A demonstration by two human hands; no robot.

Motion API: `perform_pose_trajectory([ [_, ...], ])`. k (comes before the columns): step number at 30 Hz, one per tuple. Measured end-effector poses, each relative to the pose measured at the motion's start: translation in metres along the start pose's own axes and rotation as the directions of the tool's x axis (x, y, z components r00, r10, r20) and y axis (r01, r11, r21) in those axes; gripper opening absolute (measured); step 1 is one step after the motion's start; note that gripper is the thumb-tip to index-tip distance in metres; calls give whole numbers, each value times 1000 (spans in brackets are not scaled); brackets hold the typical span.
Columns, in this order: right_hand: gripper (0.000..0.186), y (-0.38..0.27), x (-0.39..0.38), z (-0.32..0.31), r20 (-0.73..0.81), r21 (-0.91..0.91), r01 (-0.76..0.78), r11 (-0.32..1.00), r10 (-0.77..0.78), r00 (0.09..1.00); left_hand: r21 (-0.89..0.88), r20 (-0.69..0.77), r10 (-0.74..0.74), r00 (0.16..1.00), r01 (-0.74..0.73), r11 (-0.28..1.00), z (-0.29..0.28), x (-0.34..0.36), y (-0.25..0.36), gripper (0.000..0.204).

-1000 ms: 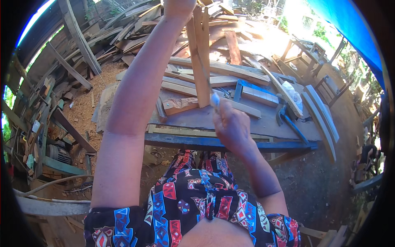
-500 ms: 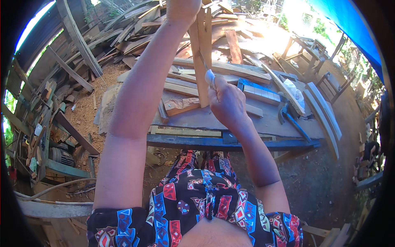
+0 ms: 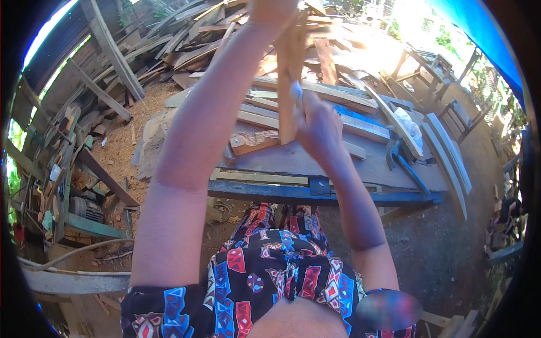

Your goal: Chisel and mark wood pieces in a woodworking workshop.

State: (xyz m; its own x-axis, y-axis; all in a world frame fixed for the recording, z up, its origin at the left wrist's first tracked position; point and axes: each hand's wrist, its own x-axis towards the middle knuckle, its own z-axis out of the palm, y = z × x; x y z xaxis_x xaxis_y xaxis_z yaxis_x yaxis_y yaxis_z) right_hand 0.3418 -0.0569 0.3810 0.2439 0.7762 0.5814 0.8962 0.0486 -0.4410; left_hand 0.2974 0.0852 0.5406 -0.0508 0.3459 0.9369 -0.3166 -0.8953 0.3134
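My left hand (image 3: 274, 12), at the top edge and partly cut off, grips a wooden board (image 3: 285, 59) standing upright on the dusty workbench (image 3: 265, 163). Closed around a tool's pale handle (image 3: 296, 90), my right hand (image 3: 318, 127) is at the board's right side, partly hiding its lower part; the tool's thin blade is blurred against the wood. Loose lengths of timber (image 3: 256, 118) and a short cracked block (image 3: 253, 141) lie around the board's foot. A blue-handled hammer (image 3: 408, 172) lies at the bench's right.
A heap of scrap planks (image 3: 191, 45) is behind the bench. Sawdust (image 3: 115, 152) covers ground at the left, near a motor (image 3: 84, 211) among offcuts. Wooden frames (image 3: 428, 67) stand back right, under a blue tarpaulin (image 3: 482, 31). Pale curved slats (image 3: 445, 152) lean at the bench's right end.
My right hand and tool first moved upward along the board, then slightly right, and are now blurred. The board's top and my left hand have shifted right; the whole view has shifted slightly too.
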Motion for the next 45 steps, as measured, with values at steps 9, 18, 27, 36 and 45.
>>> perform_pose_trajectory([
  [9,15,-5,-74,-11,55,69,-2,998,-2,998,-32,-48,-26,999,25,999,-20,11,-13,43],
  [18,18,-9,-32,0,142,50,-79,996,71,987,129,-81,-58,995,68,989,-33,11,-19,46],
  [27,15,-2,-57,-5,68,21,22,1000,-23,997,33,-48,10,999,-8,999,-17,3,-5,39],
  [36,14,-19,-61,-16,201,87,-92,992,73,977,22,-121,106,987,-104,994,-36,15,-26,46],
  [45,16,1,12,-4,20,85,-75,994,73,997,77,-27,33,999,-31,997,19,-8,20,38],
])
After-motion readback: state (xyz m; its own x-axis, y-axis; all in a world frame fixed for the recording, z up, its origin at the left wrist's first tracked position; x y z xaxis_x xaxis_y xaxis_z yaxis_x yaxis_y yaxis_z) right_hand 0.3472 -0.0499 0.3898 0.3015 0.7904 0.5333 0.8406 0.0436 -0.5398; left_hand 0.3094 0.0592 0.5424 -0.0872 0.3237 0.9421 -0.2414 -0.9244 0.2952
